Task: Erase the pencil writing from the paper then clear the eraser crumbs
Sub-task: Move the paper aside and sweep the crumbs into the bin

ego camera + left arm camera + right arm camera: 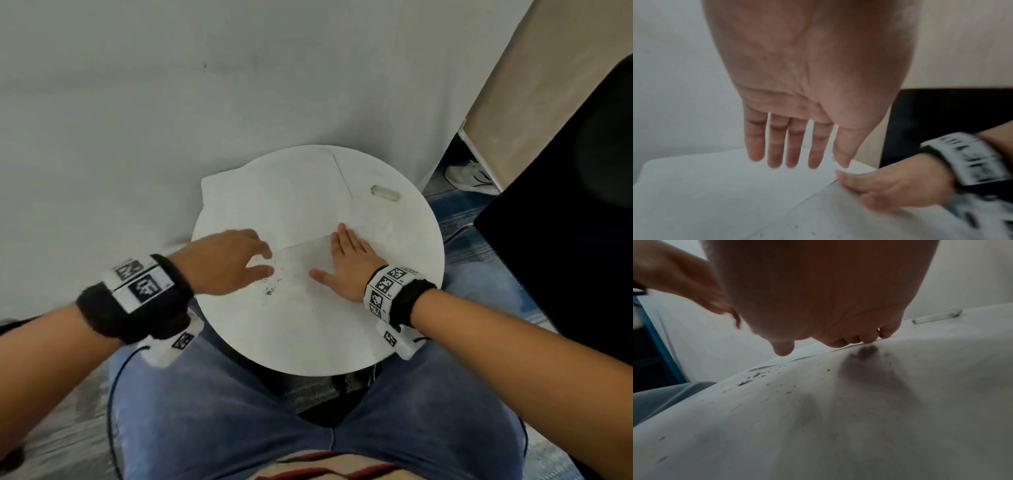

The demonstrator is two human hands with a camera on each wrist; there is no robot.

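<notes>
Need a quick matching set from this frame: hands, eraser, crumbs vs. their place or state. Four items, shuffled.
Items
1. left hand
2. right hand
3. eraser
4. crumbs

States
A. lying alone on the round table's far right
B. flat, palm down, at the paper's near edge
C. dark specks scattered between the hands
D. fingers straight, holding nothing

Pairs: 1-D, 2-B, 3-A, 4-C

Soft, even, rather dim light fills all three views, with a cool grey cast and no glare. In the head view the left hand (226, 260) is smeared by motion blur, while the right hand (346, 263) is sharp; straight edges bow toward the frame borders. The left wrist view is soft throughout, and the marker band (970, 160) at right is streaked. In the right wrist view a diffuse shadow (869, 369) lies under the fingers on the round table (838, 434), whose rim curves with lens distortion.
</notes>
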